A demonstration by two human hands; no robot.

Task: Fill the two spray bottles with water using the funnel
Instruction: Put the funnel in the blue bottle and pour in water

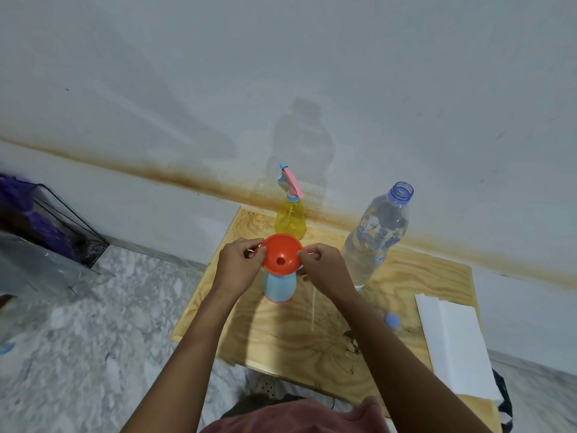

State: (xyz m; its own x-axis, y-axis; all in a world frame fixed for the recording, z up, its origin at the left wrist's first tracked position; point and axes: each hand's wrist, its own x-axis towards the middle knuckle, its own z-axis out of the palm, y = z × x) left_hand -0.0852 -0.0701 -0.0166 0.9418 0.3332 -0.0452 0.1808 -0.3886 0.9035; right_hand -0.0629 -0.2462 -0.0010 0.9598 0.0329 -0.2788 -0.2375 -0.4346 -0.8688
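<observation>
Your left grip and right grip pinch the rim of the orange plastic funnel, which sits on the light blue spray bottle on the wooden desk.

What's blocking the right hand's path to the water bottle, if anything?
Nothing visible. The right hand pinches the funnel rim, and the uncapped water bottle stands just to its right on the board, no object between them. Its blue cap lies nearer the camera, off that line.
</observation>
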